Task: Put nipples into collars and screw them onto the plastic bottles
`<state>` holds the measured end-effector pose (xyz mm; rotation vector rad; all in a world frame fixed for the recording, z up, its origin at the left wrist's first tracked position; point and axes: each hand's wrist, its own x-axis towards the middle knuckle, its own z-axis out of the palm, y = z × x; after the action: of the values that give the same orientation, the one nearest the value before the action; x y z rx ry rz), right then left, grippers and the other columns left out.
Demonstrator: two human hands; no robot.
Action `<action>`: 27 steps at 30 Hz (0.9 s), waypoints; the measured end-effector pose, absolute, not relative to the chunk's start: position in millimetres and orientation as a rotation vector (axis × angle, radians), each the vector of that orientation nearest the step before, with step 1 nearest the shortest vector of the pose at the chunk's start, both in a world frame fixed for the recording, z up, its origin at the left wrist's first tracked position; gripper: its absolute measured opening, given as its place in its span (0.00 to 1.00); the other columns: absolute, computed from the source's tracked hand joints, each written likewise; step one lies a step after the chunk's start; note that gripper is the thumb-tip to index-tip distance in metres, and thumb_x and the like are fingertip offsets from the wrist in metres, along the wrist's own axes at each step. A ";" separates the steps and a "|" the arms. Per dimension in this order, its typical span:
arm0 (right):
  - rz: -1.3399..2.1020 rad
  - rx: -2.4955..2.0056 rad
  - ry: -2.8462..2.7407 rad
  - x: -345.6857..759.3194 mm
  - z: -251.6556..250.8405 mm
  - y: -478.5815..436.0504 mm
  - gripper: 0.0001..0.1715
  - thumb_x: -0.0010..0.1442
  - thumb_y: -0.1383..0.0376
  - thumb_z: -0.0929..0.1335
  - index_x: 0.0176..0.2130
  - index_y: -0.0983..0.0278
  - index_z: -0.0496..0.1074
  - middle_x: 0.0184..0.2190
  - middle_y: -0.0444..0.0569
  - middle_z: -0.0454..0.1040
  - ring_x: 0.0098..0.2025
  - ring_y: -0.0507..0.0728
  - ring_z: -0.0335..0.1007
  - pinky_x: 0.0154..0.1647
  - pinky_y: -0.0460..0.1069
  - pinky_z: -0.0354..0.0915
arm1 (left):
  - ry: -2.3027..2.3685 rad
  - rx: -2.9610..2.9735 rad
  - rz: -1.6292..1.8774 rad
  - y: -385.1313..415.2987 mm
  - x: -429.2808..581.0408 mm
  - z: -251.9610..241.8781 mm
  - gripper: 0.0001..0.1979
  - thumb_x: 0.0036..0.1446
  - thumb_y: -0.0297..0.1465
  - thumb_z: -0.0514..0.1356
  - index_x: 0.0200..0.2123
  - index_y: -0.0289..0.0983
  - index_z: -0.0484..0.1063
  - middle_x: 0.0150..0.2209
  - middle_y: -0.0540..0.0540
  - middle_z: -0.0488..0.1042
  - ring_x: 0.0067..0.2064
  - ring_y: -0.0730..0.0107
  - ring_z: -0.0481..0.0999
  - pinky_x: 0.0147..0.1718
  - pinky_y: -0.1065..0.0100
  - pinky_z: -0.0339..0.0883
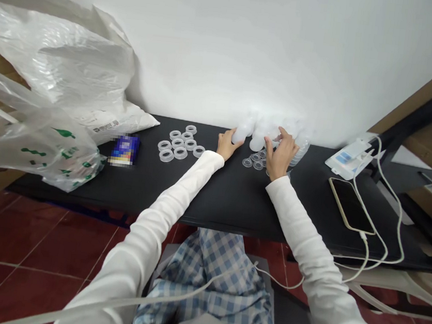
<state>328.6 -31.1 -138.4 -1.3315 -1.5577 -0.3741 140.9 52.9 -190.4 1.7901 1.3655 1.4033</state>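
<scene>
Translucent white plastic containers [258, 140] stand clustered at the far edge of the black table [231, 200], against the wall [228, 54]. The left hand [226, 146] has thumb and fingers closed around the leftmost one. The right hand [280, 155] is partly spread among the others, its thumb and fingers apart; whether it grips one cannot be told. It hides part of the cluster. Small clear discs [258, 164] lie on the near side, close to the right hand, and translucent rings [180, 152] lie left of the left hand. Farther left are a small blue box [127, 148], a big white plastic bag [75, 62] and a green-printed clear bag [58, 136], contents indistinct. On the right lie a phone [348, 200] with a white cable [366, 254] and a blue-and-white packet [344, 158].
</scene>
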 end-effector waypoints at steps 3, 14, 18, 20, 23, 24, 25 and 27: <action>-0.358 -1.310 -1.521 327.0 -140.2 -31.4 0.36 0.70 0.41 0.58 0.63 0.63 0.62 0.44 0.55 0.70 0.47 0.63 0.69 0.54 0.63 0.63 | 1.411 1.751 1.321 64.6 149.4 -194.7 0.31 0.52 0.35 0.72 0.59 0.37 0.74 0.49 0.38 0.70 0.49 0.54 0.75 0.56 0.54 0.66; -0.213 -1.324 -1.603 318.1 -148.9 -31.7 0.33 0.68 0.40 0.60 0.53 0.65 0.65 0.45 0.59 0.72 0.47 0.65 0.71 0.56 0.65 0.61 | 1.272 1.646 1.327 61.8 141.5 -194.1 0.35 0.53 0.35 0.72 0.63 0.37 0.70 0.49 0.39 0.77 0.40 0.65 0.75 0.52 0.58 0.68; -0.170 -1.314 -1.669 313.0 -149.7 -32.5 0.32 0.69 0.41 0.59 0.51 0.65 0.66 0.41 0.57 0.73 0.44 0.63 0.72 0.54 0.63 0.64 | 1.215 1.621 1.576 33.5 131.3 -185.2 0.25 0.65 0.48 0.59 0.56 0.39 0.74 0.50 0.37 0.77 0.47 0.62 0.77 0.55 0.58 0.68; -0.112 -1.269 -1.727 306.6 -151.2 -34.3 0.32 0.69 0.40 0.59 0.50 0.64 0.66 0.40 0.56 0.73 0.43 0.62 0.72 0.52 0.62 0.65 | 1.058 1.750 1.628 9.2 127.3 -180.8 0.28 0.68 0.53 0.50 0.57 0.40 0.73 0.53 0.37 0.76 0.53 0.60 0.76 0.55 0.58 0.69; 0.050 -1.130 -1.794 289.8 -153.9 -41.9 0.31 0.69 0.40 0.56 0.48 0.62 0.65 0.41 0.54 0.73 0.43 0.60 0.71 0.49 0.58 0.69 | 0.836 1.950 1.483 -26.8 124.7 -177.2 0.34 0.68 0.56 0.46 0.63 0.40 0.67 0.57 0.36 0.73 0.55 0.59 0.76 0.57 0.56 0.69; 0.116 -1.097 -1.783 282.8 -154.8 -45.5 0.29 0.71 0.41 0.54 0.48 0.61 0.65 0.41 0.54 0.73 0.43 0.60 0.71 0.48 0.57 0.70 | 0.822 1.977 1.468 -35.6 124.4 -176.4 0.35 0.67 0.57 0.47 0.65 0.40 0.65 0.59 0.35 0.71 0.57 0.58 0.75 0.58 0.55 0.69; 0.181 -1.082 -1.763 275.5 -155.8 -49.1 0.28 0.73 0.44 0.52 0.46 0.60 0.64 0.40 0.53 0.73 0.42 0.58 0.72 0.47 0.56 0.70 | 0.829 1.973 1.467 -42.2 124.1 -175.5 0.36 0.67 0.57 0.46 0.66 0.39 0.63 0.60 0.34 0.69 0.58 0.57 0.74 0.58 0.54 0.69; 0.272 -1.055 -1.718 262.5 -158.2 -55.2 0.26 0.73 0.45 0.51 0.46 0.59 0.63 0.40 0.52 0.72 0.41 0.57 0.72 0.46 0.55 0.71 | 0.869 1.936 1.507 -48.9 122.9 -172.3 0.36 0.67 0.58 0.45 0.66 0.39 0.62 0.61 0.34 0.68 0.60 0.56 0.72 0.58 0.54 0.70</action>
<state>262.5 -55.2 -158.2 -1.0552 -1.7180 0.2721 122.9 -48.9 -172.3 1.9359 0.8687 1.5066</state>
